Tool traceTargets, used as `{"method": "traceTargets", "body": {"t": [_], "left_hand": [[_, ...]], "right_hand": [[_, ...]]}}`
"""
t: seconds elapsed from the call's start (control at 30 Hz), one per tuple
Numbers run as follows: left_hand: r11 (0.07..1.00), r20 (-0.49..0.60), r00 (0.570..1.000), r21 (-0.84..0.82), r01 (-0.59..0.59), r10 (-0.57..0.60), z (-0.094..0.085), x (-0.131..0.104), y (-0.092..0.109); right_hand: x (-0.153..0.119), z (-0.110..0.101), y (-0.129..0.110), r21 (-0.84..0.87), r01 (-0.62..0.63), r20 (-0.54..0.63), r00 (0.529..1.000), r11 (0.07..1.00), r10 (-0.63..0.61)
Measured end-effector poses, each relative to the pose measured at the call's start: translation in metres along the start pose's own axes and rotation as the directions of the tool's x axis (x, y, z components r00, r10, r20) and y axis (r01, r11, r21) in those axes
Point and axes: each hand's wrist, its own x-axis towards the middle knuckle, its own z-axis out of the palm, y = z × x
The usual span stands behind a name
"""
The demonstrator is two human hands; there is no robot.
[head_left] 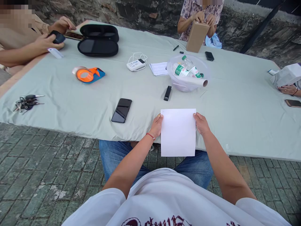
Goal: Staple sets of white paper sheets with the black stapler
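A blank white sheet of paper (178, 133) is stretched between my two hands at the table's near edge, its lower part hanging over my lap. My left hand (156, 125) pinches its left side near the top corner, thumb on the front. On the opposite side, my right hand (201, 123) grips the right edge at about the same height. Fingers behind the sheet are hidden. Just beyond the paper lies a small black stapler (167, 93). A dark smartphone (121, 110) rests to the left of my left hand.
A clear plastic basin (188, 84) with bottles and a roll stands ahead. Leftward lie an orange-blue tape dispenser (87, 75), keys (26, 103), a white cabled device (135, 65) and an open black case (98, 47). Co-workers sit around the table; one holds a cardboard box (197, 37).
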Motion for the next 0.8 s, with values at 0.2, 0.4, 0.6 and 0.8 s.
{"method": "traceTargets", "body": {"t": [0.2, 0.4, 0.6, 0.8], "left_hand": [[0.999, -0.086, 0.996, -0.025, 0.031, -0.033, 0.001, -0.001, 0.003], [0.998, -0.066, 0.996, -0.036, 0.052, -0.054, 0.0, -0.003, 0.003], [1.0, -0.047, 0.999, -0.009, 0.027, -0.028, 0.003, -0.004, 0.005], [0.995, -0.053, 0.995, 0.055, -0.086, 0.089, 0.011, -0.001, 0.012]], "right_hand": [[0.006, 0.003, 0.001, 0.013, 0.011, -0.07, 0.998, 1.0, -0.01], [0.009, 0.004, -0.002, 0.095, 0.01, -0.103, 0.995, 0.995, 0.0], [0.011, 0.007, -0.002, 0.095, 0.014, -0.154, 0.988, 0.995, 0.001], [0.01, 0.012, 0.0, 0.052, 0.033, -0.201, 0.979, 0.998, -0.022]]}}
